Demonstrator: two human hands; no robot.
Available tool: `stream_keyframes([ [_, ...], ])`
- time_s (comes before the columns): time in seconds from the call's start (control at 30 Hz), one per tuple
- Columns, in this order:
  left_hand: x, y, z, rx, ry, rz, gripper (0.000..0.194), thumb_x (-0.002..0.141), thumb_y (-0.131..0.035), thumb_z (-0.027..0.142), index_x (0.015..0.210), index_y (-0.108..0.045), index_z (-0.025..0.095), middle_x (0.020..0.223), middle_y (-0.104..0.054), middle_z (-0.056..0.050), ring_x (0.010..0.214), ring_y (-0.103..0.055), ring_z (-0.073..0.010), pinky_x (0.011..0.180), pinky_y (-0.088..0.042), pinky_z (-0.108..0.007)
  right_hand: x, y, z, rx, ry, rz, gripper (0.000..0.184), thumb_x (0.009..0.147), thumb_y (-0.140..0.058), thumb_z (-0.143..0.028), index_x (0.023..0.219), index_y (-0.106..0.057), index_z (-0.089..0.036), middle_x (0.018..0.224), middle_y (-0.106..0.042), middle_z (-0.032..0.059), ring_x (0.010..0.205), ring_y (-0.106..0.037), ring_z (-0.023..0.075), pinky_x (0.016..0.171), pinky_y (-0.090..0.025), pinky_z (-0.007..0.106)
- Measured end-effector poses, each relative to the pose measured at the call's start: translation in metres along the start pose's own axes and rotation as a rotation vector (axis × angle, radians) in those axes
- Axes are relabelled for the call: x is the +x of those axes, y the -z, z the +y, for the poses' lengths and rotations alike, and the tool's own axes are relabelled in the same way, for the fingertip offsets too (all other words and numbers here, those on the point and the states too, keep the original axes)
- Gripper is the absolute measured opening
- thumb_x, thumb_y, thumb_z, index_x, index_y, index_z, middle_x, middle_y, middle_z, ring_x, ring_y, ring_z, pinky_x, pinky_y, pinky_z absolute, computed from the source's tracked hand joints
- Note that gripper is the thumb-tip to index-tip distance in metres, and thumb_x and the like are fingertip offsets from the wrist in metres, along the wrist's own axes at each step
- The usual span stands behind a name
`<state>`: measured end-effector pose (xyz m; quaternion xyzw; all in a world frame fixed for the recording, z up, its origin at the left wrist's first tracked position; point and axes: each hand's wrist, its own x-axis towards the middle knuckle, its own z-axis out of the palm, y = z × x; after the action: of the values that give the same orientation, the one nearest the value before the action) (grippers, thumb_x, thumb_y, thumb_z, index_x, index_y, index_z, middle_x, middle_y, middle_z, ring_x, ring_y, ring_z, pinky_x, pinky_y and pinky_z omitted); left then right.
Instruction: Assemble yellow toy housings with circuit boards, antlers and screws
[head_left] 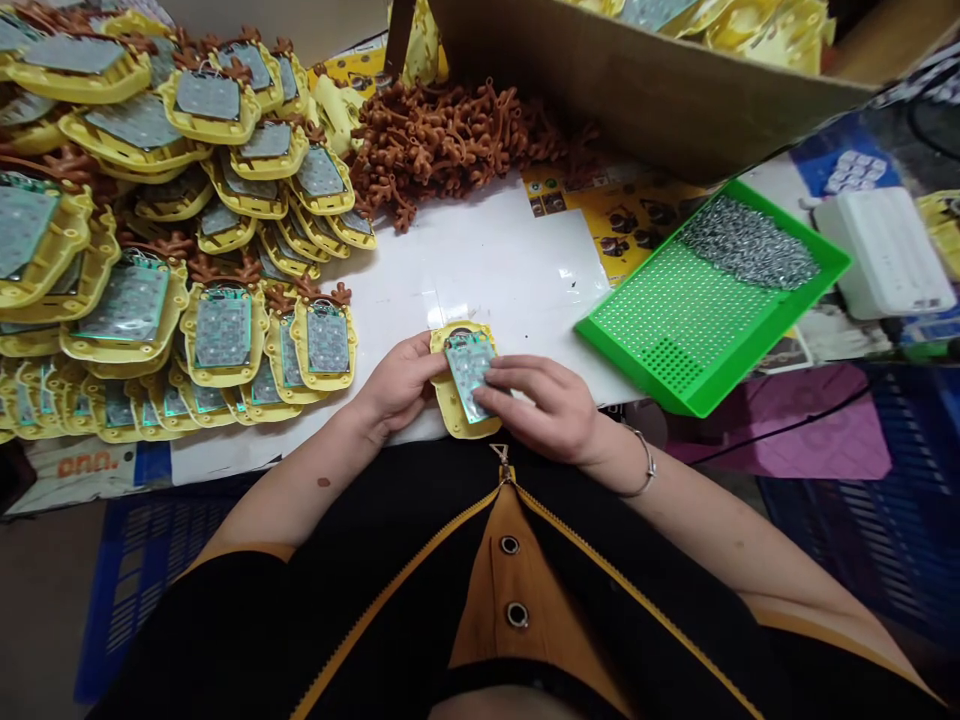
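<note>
Close to my body, at the table's front edge, my left hand [403, 385] grips a yellow plastic shell [448, 412] by its left side, the thumb over the rim. A green circuit board [465, 366] with a grey face lies tilted in the shell. My right hand [546, 405] has its fingers closed on the right edge of this board. No brown antler piece shows on this shell. Left of my hands stand stacks of similar yellow shells [328, 340] with boards in them and brown antlers at their tops.
Brown antler pieces [450, 140] are heaped at the back, before a cardboard box [637, 90] holding yellow parts. On the right, a green perforated tray [705, 330] holds many small metal screws [750, 245]. A white box [885, 250] stands beyond it. Blue crates sit below the table.
</note>
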<state>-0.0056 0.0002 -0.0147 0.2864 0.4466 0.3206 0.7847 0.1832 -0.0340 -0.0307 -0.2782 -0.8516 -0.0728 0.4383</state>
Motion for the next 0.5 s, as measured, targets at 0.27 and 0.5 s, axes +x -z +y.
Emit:
stream_keyframes([
  [0.27, 0.011, -0.002, -0.002, -0.012, 0.079, 0.058, 0.015, 0.07, -0.067, 0.013, 0.084, -0.071, 0.011, 0.075, -0.073, -0.008, 0.067, -0.068, -0.0191, 0.069, -0.053, -0.031, -0.001, 0.002, 0.024, 0.383, -0.575, 0.092, 0.013, 0.086, -0.068, -0.015, 0.091, -0.07, -0.026, 0.082, -0.072, 0.001, 0.073, -0.068, 0.015, 0.063, -0.057, 0.03],
  [0.5, 0.01, 0.0, -0.004, -0.025, 0.081, 0.048, 0.017, 0.07, -0.07, 0.016, 0.087, -0.073, 0.012, 0.079, -0.074, -0.008, 0.07, -0.068, -0.02, 0.071, -0.053, -0.034, -0.004, 0.001, 0.02, 0.25, -0.554, 0.033, 0.003, 0.089, -0.066, -0.024, 0.089, -0.069, -0.025, 0.082, -0.074, 0.0017, 0.074, -0.07, 0.0172, 0.063, -0.06, 0.034],
])
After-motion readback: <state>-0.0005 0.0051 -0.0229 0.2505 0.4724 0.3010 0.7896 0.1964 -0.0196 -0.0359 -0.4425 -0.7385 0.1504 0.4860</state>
